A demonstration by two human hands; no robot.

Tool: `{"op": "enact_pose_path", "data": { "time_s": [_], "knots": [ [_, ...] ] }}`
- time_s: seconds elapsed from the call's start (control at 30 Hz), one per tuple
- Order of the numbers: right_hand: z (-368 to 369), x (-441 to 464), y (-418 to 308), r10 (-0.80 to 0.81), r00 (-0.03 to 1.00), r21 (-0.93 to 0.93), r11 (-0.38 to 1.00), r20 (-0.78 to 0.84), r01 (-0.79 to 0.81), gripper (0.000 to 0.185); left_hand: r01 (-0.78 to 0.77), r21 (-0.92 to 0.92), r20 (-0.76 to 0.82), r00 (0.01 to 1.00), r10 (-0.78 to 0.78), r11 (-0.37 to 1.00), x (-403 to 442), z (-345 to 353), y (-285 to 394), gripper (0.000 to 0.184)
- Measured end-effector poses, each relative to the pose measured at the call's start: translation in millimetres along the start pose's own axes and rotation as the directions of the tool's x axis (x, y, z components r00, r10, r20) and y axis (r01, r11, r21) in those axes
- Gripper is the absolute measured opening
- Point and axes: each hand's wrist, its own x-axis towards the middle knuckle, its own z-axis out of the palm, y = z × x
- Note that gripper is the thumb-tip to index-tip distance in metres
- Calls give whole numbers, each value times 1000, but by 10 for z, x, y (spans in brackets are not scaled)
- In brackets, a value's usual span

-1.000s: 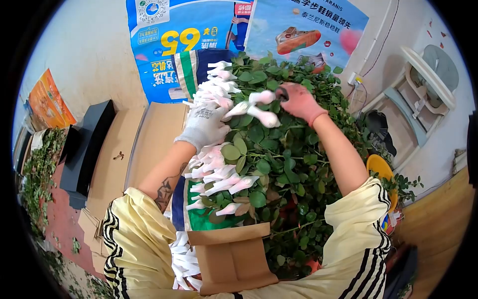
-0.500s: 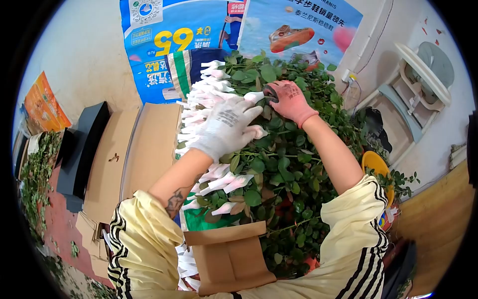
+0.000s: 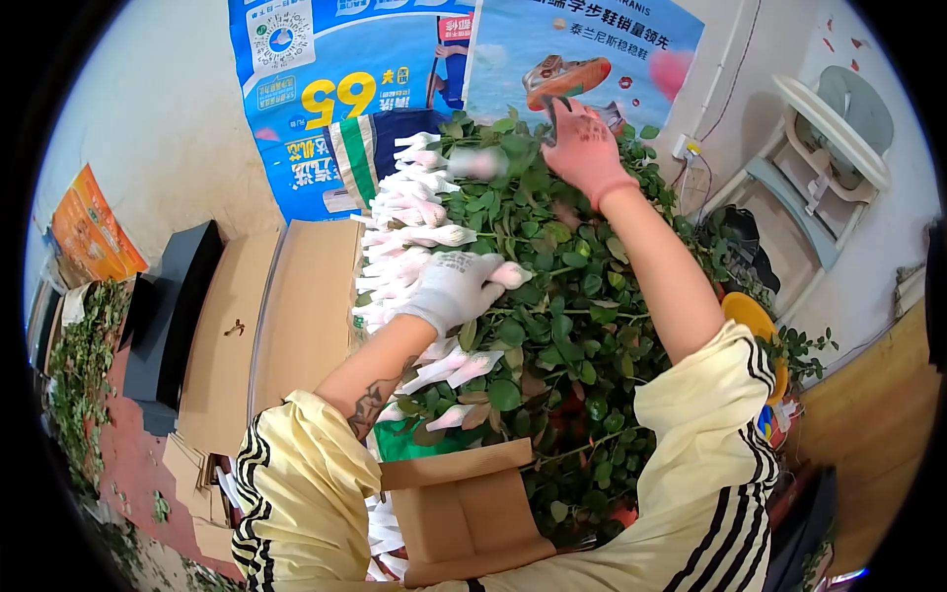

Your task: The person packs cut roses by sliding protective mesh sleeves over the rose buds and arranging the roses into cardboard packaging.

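behind the leaves [image 3: 552,326], to their left, one poster [image 3: 266,133] bears a yellow 65 [image 3: 338,100]; straight behind them, another [image 3: 651,74] reads 泰兰尼斯稳稳鞋 [image 3: 609,42]. above the leaves, the white glove [image 3: 456,286] and pink glove [image 3: 589,156] carry unreadable print.

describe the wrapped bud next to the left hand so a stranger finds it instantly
Start at the big heap of leafy green stems mid-view. Along its left edge runs a column of white-wrapped buds, partly covered by the white-gloved left hand. The wrapped bud, pinkish at its centre, sits beside that hand and reaches farther right than its wrapped neighbours.
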Motion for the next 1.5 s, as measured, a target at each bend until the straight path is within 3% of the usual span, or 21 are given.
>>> {"op": "enact_pose_path", "data": {
  "time_s": [0.07, 0.13, 0.33, 0.43, 0.47, 0.53, 0.6, 0.7, 0.73, 0.77, 0.9, 1.0, 1.07, 1.17, 1.2, 1.27, 1.33, 1.37, 1.4, 1.43, 1.5],
  "knots": [
    [-389, -226, -172, -143, 937, 336, 941, 319, 29, 35, -33, -45, -97, 995, 29, 998, 16, -45, -68, 29],
    [-472, -723, -239, -269, 768, 329, 941, 581, 81, 36, -63, -110, -163, 986, 44, 992, 14, -148, -62, 28],
    [-550, -1269, -140, -74, 733, 145, 989, 676, -34, 38, -236, -12, -245, 943, 226, 972, 155, -364, 144, 30],
    [-671, -1307, 130, -87, 865, 167, 986, 495, 4, 33, -302, -344, -316, 929, 194, 889, 319, -342, 126, 35],
    [-754, -1269, 277, 36, 889, 210, 966, 457, -148, 30, -313, -244, -406, 893, 196, 918, 309, -312, 89, 42],
    [-981, -1150, 601, 223, 940, 330, 894, 257, -303, 26, -78, 21, -139, 987, 80, 997, 276, -266, -109, 51],
    [-1233, -1055, 1013, 358, 932, 126, 929, -54, -349, 31, -90, 148, -58, 993, 99, 985, 211, -138, -365, 55],
    [-1685, -758, 1866, 515, 836, 125, 857, -189, -500, 36, -96, 283, 33, 995, 90, 954, 147, -115, -385, 58],
    [-1813, -674, 2208, 600, 775, -52, 783, -196, -620, 37, -81, 289, 35, 997, 74, 954, 134, -118, -369, 57],
    [-1684, -715, 3237, 481, 779, -3, 850, -402, -527, 37, -81, 286, 36, 997, 74, 955, 130, -112, -375, 57],
    [-2487, -364, 3555, 616, 642, 469, 780, -456, -415, 31, -120, 339, -42, 989, 143, 933, 129, -130, -386, 58],
    [-2623, -98, 2032, 561, 685, 723, 687, -465, -71, 20, -29, 415, -134, 987, 93, 909, 58, -230, -305, 54],
    [-2472, 73, 2066, 298, 766, 296, 944, -569, -147, 16, 76, 441, -166, 986, -2, 894, 100, -250, -338, 51],
    [-1702, 498, 1755, -121, 911, -278, 961, -395, 7, 27, 61, 429, -179, 984, 19, 901, 167, -261, -439, 33],
    [-1471, 663, 1164, -121, 841, -17, 991, -528, 132, 29, 66, 441, -182, 983, 17, 895, 203, -325, -412, 33],
    [-1132, 720, 544, -32, 995, 188, 982, 95, 14, 41, 128, 208, -103, 989, -109, 970, 238, -453, -378, 30],
    [-439, 300, 344, -143, 990, 26, 989, -11, 143, 53, 125, 39, -61, 991, -123, 991, 240, -590, -445, 36],
    [-652, 99, 13, -145, 934, 334, 942, 325, 30, 51, 145, -39, -27, 989, -146, 989, 236, -651, -455, 37],
    [-492, -102, -137, -157, 864, 337, 941, 478, -15, 46, 171, -119, 6, 985, -171, 978, 208, -699, -435, 39],
    [-298, -394, -255, -213, 887, 571, 818, 410, -68, 42, 193, -96, -3, 981, -194, 977, 167, -787, -322, 41],
    [-63, -697, -476, -246, 847, 602, 791, 472, -106, 49, 120, -239, -79, 987, -142, 963, 156, -743, -354, 39]
  ]
}}
